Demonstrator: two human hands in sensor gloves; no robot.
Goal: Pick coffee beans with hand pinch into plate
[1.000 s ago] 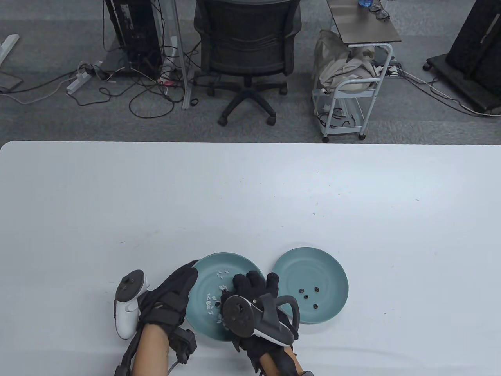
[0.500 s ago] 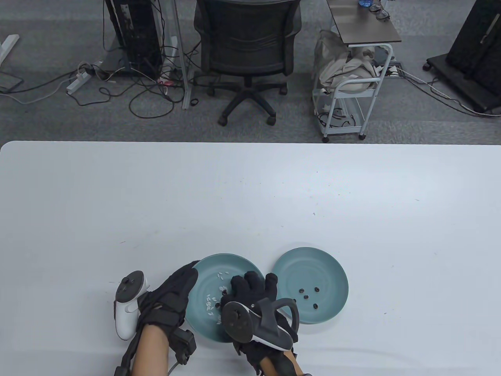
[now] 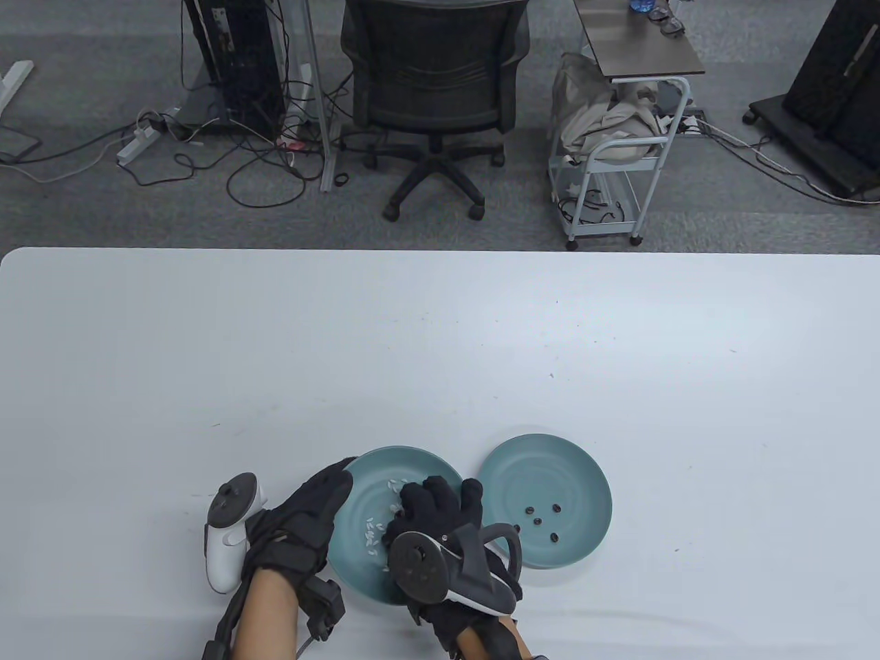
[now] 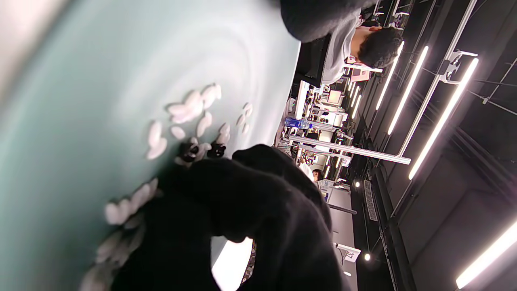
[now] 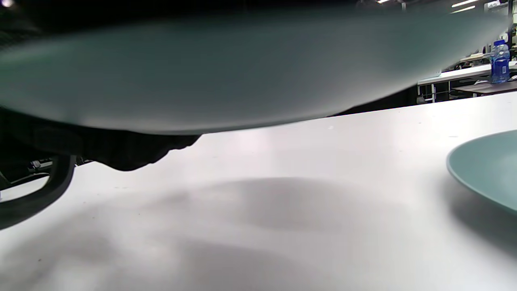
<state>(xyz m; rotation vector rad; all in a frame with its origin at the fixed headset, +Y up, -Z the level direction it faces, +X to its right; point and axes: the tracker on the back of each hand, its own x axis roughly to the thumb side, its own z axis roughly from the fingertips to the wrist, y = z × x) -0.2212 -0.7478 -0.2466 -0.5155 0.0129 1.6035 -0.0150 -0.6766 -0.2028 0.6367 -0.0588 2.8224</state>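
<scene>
Beans: two coffee beans (image 4: 204, 150) among rice grains (image 4: 190, 109) in left plate (image 3: 412, 464); four in right plate (image 3: 584, 481).
Handling: light, hard, smooth (may roll); pinch across sides.
Right hand (image 3: 440, 509): curled over beans, grip state unclear.
Left hand (image 3: 309, 515): fingers on plate rim.

Both hands (image 3: 313, 512) (image 3: 440, 505) low, right seemingly curled

grey carpet (image 3: 82, 206), black office chair (image 3: 433, 89), white cart (image 3: 619, 185).

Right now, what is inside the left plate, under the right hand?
The left plate holds scattered white grains and at least two dark coffee beans beside the right hand. The hand covers the rest, so any bean pinched cannot be seen.
</scene>
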